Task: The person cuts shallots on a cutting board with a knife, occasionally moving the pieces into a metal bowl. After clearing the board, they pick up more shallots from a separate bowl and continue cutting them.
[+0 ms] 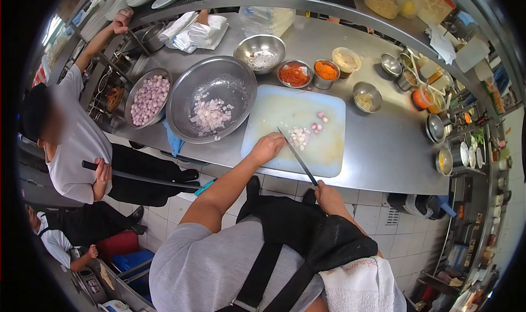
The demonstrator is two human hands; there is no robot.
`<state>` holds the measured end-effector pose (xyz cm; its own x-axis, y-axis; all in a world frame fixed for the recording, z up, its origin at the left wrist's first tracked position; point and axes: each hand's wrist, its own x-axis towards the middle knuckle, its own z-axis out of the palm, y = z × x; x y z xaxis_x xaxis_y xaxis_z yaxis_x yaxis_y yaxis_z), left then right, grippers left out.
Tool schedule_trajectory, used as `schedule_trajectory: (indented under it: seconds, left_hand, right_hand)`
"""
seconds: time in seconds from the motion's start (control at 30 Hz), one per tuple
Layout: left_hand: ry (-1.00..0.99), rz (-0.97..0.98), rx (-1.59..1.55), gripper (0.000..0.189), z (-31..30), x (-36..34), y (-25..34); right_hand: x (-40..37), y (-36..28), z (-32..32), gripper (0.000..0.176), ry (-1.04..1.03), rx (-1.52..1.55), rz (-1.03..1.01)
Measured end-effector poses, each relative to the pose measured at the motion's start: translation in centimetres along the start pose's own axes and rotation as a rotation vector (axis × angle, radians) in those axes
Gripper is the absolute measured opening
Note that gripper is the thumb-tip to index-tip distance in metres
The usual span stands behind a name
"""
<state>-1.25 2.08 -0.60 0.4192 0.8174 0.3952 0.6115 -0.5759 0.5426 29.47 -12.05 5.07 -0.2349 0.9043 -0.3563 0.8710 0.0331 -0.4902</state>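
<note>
On the white cutting board (263,112), my left hand (268,147) is closed near the tip of a knife (298,157); what its fingers hold, if anything, is hidden. My right hand (330,197) grips the knife handle at the board's front edge. Chopped shallots (299,138) lie just right of the blade, with a few whole peeled shallots (321,115) behind them. Left of the board, a large metal bowl (181,101) holds chopped shallots. Farther left, a smaller bowl is full of whole shallots (149,98).
Bowls of orange-red shreds (295,75), orange pieces (325,71) and minced pale food (364,100) stand behind and right of the board. At left, a person (82,131) holds a long dark pole; another person (60,230) is lower left. A shelf (241,4) spans above.
</note>
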Motion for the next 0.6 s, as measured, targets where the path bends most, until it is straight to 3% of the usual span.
schedule_trajectory:
  seconds: [0.27, 0.4, 0.6]
  left_hand:
    - [0.018, 0.020, -0.009, 0.010, -0.3, 0.0, -0.4]
    - [-0.003, 0.011, -0.036, 0.008, -0.3, 0.2, -1.0]
    - [-0.020, 0.027, -0.029, 0.008, -0.3, 0.2, -1.1]
  right_hand:
    - [0.8, 1.6, 1.8, 0.024, 0.039, 0.058, -0.017]
    - [1.0, 0.8, 0.8, 0.031, -0.027, 0.049, -0.018]
    - [-1.1, -0.9, -2.1, 0.028, -0.003, 0.016, -0.018]
